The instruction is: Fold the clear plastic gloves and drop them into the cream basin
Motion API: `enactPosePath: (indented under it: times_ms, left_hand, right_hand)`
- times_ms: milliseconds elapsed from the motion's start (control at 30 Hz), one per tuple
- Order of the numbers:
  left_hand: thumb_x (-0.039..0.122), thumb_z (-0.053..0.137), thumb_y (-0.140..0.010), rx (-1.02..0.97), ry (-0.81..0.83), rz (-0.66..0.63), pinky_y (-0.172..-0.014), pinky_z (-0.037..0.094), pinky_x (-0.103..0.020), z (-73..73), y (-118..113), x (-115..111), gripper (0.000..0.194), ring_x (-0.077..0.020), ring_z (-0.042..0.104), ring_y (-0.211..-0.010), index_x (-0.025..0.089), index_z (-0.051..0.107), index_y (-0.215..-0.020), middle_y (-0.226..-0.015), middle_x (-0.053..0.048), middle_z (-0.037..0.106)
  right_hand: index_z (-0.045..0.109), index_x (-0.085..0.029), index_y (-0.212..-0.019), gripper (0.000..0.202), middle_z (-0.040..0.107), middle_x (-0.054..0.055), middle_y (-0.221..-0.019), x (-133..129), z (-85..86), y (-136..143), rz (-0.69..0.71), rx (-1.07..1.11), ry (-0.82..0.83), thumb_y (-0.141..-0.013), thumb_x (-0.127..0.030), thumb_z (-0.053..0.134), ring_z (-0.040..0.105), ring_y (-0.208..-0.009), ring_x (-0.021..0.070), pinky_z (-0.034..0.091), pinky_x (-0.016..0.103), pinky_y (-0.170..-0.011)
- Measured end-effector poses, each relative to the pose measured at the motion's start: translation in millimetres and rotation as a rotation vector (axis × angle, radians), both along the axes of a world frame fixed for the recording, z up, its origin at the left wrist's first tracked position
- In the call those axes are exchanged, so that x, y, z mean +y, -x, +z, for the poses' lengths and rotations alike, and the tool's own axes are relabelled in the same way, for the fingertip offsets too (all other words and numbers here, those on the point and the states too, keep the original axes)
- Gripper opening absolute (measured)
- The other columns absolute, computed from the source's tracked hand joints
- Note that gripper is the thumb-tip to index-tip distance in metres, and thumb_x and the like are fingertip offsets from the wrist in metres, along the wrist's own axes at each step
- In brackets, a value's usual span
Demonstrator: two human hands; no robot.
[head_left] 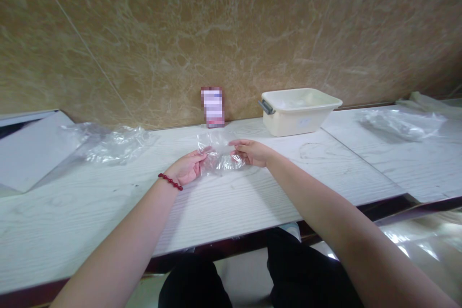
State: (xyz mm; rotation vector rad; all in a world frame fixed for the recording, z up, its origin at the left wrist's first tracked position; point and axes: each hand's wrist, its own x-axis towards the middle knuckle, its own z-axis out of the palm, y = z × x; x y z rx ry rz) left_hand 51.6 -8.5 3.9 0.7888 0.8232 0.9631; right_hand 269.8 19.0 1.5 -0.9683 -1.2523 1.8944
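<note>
A clear, crinkled plastic bag [218,154] is stretched between my two hands, just above the pale wood-grain table [231,207]. My left hand [188,166], with a red bead bracelet at the wrist, pinches the bag's left side between thumb and fingers. On the opposite side my right hand [252,152] grips the bag's right edge, its fingers pointing left. Whether anything lies inside the bag cannot be made out. Behind the bag, a phone-like item [212,107], blurred by pixels, leans upright against the wall.
A cream tub [296,120] with a grey handle stands at the back, right of centre. Clear plastic lies at the left [117,144] and at the far right [402,122]. A white box [36,149] is at the far left. A brown marbled wall [231,48] borders the table's back.
</note>
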Motion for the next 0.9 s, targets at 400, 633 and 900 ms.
enactPosePath:
  times_ms: [400, 633, 900]
  left_hand:
    - [-0.002, 0.040, -0.076, -0.022, 0.015, 0.087, -0.066, 0.050, -0.022, 4.1, -4, -3, 0.020, -0.0115, 0.062, -0.069, 0.011, 0.055, -0.081, -0.077, -0.006, 0.064]
    - [0.000, 0.034, -0.074, -0.055, 0.047, 0.039, -0.075, 0.048, -0.024, 5.8, -2, -3, 0.023, -0.0146, 0.061, -0.077, 0.007, 0.054, -0.083, -0.079, -0.010, 0.064]
    - [0.026, 0.035, -0.078, -0.136, 0.082, 0.019, -0.072, 0.048, -0.032, 12.4, 1, -5, 0.025, -0.0201, 0.061, -0.080, 0.010, 0.054, -0.080, -0.079, -0.014, 0.063]
  right_hand:
    - [0.058, -0.017, -0.076, 0.014, 0.061, 0.000, -0.065, -3, 4.9, 6, -0.098, 0.020, 0.021, -0.077, -0.011, 0.046, 0.055, -0.053, 0.0063, 0.045, 0.018, -0.051]
    - [0.052, -0.016, -0.066, 0.010, 0.060, -0.001, -0.061, -2, 5.2, 6, -0.085, 0.030, -0.011, -0.074, -0.011, 0.049, 0.058, -0.056, 0.0087, 0.045, 0.018, -0.051]
    - [0.048, -0.016, -0.062, 0.015, 0.058, -0.001, -0.054, -4, 9.2, 7, -0.144, 0.046, 0.023, -0.073, -0.005, 0.045, 0.059, -0.053, 0.0102, 0.044, 0.018, -0.049]
